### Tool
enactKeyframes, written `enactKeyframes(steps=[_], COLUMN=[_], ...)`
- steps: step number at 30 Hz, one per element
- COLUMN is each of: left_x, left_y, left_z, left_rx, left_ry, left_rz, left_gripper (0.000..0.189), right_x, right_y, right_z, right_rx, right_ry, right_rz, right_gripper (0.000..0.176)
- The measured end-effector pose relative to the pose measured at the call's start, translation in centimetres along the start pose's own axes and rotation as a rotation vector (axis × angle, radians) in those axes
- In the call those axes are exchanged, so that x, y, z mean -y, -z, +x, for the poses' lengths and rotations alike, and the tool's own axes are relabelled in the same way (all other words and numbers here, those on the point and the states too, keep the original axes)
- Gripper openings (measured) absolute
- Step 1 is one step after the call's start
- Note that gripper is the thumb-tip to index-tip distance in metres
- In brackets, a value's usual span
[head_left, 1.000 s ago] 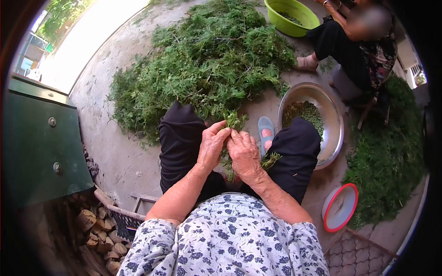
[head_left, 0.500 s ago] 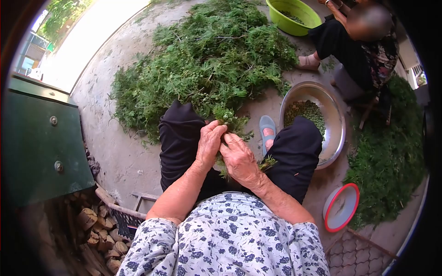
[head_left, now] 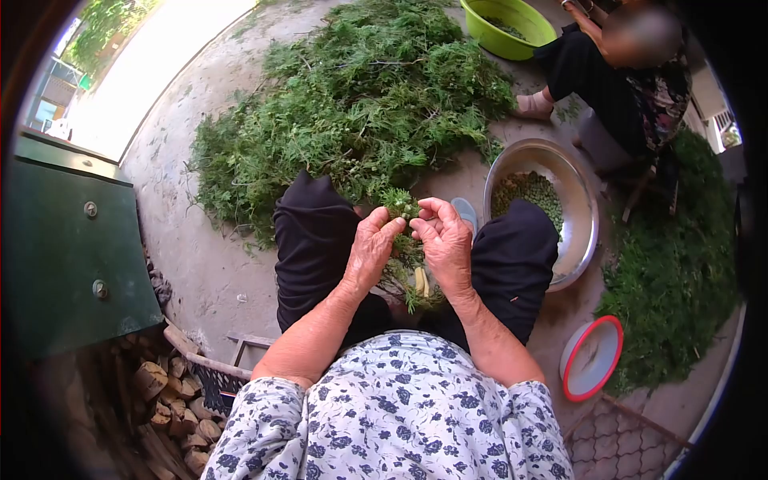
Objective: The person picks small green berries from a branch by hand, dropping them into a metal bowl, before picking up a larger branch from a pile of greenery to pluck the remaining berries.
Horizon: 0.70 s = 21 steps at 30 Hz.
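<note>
Between my knees my left hand (head_left: 373,246) is closed around a green conifer sprig (head_left: 398,202). Small pale-green seed cones show among its leaves. My right hand (head_left: 445,246) is beside it, thumb and fingers curled together at the sprig's right edge. Whatever its fingertips pinch is too small to make out. More of the sprig's foliage (head_left: 406,254) hangs below and between the hands. By my right knee stands a steel basin (head_left: 586,228) with many small green cones (head_left: 538,194) in it.
A large heap of conifer branches (head_left: 352,112) lies ahead, another pile (head_left: 672,296) at right. A seated person (head_left: 600,88) is near a lime-green tub (head_left: 504,36). A red-rimmed bowl (head_left: 569,364), green cabinet (head_left: 80,248), firewood (head_left: 180,400) and black crate (head_left: 220,384) surround me.
My right hand has moved up and turned, its fingers now level with my left hand's at the sprig. My left hand keeps its hold. The view has shifted slightly.
</note>
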<state>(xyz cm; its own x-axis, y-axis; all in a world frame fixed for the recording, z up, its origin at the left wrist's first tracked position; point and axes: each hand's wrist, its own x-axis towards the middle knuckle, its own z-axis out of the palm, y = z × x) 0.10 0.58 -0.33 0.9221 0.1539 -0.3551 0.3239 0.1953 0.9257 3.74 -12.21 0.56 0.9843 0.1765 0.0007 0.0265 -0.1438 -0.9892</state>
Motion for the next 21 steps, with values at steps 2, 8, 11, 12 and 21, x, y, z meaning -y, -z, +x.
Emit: enactKeyframes(steps=[2,8,11,12,21], left_x=[0.2,1.5,0.4,0.4,-0.2], left_y=[-0.2,-0.4,-0.6,-0.6,-0.3], left_z=[-0.1,0.3,-0.2,-0.2,-0.4], left_rx=[0.018,-0.010,-0.001,-0.001,0.039], left_ry=[-0.013,-0.283,-0.233,-0.232,-0.278], left_rz=[0.044,0.341,0.455,0.454,0.289], left_gripper=[0.016,0.022,0.024,0.024,0.021], right_x=[-0.7,0.3,0.5,0.5,0.0], right_y=[-0.3,-0.1,0.2,0.3,1.8], right_z=[0.1,0.4,0.5,0.6,1.1], right_rx=[-0.005,-0.031,-0.038,-0.034,0.167], right_ry=[0.025,0.154,0.155,0.135,-0.300], right_rz=[-0.020,-0.219,-0.240,-0.227,0.208], right_gripper=[0.026,0.023,0.017,0.014,0.008])
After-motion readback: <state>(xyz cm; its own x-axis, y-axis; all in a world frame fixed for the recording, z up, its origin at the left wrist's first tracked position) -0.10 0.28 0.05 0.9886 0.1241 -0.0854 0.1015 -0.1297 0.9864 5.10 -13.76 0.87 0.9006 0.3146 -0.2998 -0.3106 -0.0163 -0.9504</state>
